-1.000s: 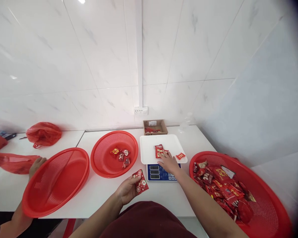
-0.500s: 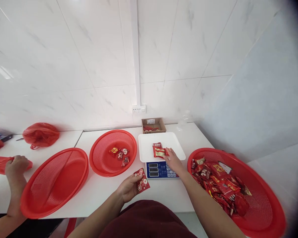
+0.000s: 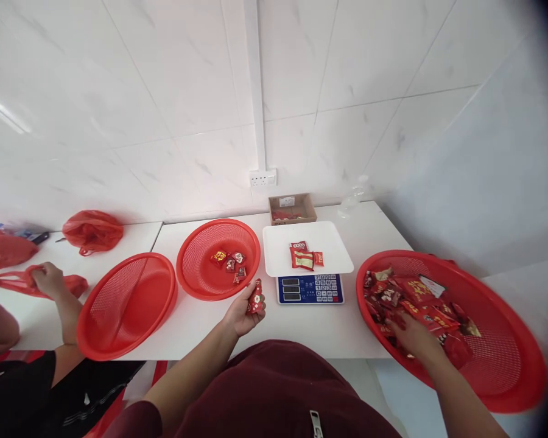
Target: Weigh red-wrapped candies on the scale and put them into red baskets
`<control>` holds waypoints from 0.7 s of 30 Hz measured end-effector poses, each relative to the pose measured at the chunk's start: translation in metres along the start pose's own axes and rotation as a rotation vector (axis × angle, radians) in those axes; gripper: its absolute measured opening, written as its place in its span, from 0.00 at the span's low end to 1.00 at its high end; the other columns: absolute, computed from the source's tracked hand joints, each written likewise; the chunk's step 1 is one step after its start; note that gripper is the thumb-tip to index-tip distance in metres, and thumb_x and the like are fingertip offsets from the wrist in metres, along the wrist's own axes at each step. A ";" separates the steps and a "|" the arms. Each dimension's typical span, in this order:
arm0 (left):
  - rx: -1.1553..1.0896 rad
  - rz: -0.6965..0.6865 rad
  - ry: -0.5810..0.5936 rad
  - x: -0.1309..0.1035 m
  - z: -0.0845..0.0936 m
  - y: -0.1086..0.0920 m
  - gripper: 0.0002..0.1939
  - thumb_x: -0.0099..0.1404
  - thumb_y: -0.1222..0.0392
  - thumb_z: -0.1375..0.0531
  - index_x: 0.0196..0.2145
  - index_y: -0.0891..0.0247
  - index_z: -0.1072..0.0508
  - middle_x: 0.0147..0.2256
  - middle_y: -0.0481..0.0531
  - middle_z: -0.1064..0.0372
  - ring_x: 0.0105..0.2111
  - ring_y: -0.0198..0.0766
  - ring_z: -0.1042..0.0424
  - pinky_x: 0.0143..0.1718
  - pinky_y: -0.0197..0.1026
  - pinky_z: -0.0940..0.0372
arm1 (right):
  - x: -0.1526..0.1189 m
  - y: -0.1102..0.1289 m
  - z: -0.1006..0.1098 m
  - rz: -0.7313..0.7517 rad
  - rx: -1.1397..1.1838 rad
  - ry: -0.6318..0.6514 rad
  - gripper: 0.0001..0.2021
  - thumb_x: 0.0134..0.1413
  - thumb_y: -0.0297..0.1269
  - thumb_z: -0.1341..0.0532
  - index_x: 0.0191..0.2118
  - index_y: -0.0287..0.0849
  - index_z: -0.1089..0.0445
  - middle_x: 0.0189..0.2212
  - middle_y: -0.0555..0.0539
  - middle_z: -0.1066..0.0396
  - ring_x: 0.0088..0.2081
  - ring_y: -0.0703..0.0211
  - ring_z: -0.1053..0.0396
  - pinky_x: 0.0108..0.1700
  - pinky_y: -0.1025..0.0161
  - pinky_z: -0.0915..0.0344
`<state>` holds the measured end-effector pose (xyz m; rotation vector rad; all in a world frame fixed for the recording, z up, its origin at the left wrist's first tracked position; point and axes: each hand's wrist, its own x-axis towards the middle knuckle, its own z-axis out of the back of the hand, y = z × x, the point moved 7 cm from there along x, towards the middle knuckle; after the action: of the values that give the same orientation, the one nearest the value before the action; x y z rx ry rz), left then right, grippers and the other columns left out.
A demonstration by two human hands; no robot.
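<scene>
My left hand (image 3: 243, 311) is closed around a red packet (image 3: 256, 298) with a white flower print, in front of the scale (image 3: 310, 289). On the scale's white tray (image 3: 274, 234) lie several small red packets (image 3: 302, 258). My right hand (image 3: 408, 331) reaches into the big red basket (image 3: 502, 359) at the right, among many red packets (image 3: 415, 291); its fingertips are partly hidden there, so any hold is unclear. A second red basket (image 3: 196, 274), left of the scale, has several small packets (image 3: 231, 263) in it.
A cardboard box (image 3: 308, 207) and a clear plastic item (image 3: 351, 201) stand by the wall. Farther left are another red basket (image 3: 132, 328) and a red bag (image 3: 92, 231). At the far left, a person's hands (image 3: 48, 278) hold a red bag.
My right hand has left the scale tray and moved right into the big basket. A small packet now lies on the tray's right side. The view has shifted, and the other person's hands have moved.
</scene>
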<state>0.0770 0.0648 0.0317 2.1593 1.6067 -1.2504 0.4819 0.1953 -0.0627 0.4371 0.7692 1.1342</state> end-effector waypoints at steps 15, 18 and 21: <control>0.205 -0.060 0.005 0.018 -0.006 0.010 0.16 0.59 0.53 0.35 0.28 0.63 0.39 0.17 0.38 0.46 0.14 0.23 0.47 0.15 0.27 0.56 | -0.002 -0.015 -0.021 0.204 -0.408 0.079 0.12 0.44 0.47 0.42 0.24 0.43 0.32 0.30 0.35 0.27 0.44 0.33 0.31 0.50 0.42 0.40; 0.233 -0.058 -0.015 0.018 -0.007 0.010 0.17 0.57 0.51 0.34 0.28 0.62 0.39 0.18 0.38 0.45 0.14 0.24 0.44 0.15 0.27 0.54 | -0.005 -0.013 -0.022 0.222 -0.555 0.114 0.16 0.49 0.46 0.47 0.32 0.39 0.28 0.35 0.33 0.26 0.44 0.38 0.30 0.48 0.48 0.37; 0.263 -0.028 -0.066 0.018 -0.008 0.012 0.16 0.60 0.49 0.37 0.29 0.63 0.37 0.18 0.40 0.42 0.15 0.24 0.42 0.15 0.27 0.51 | -0.007 -0.004 -0.011 0.177 -0.547 0.038 0.19 0.50 0.47 0.49 0.36 0.39 0.28 0.37 0.34 0.26 0.42 0.41 0.30 0.44 0.50 0.36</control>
<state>0.0920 0.0771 0.0205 2.2210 1.5254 -1.6037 0.4749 0.1864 -0.0699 0.0223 0.4292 1.4627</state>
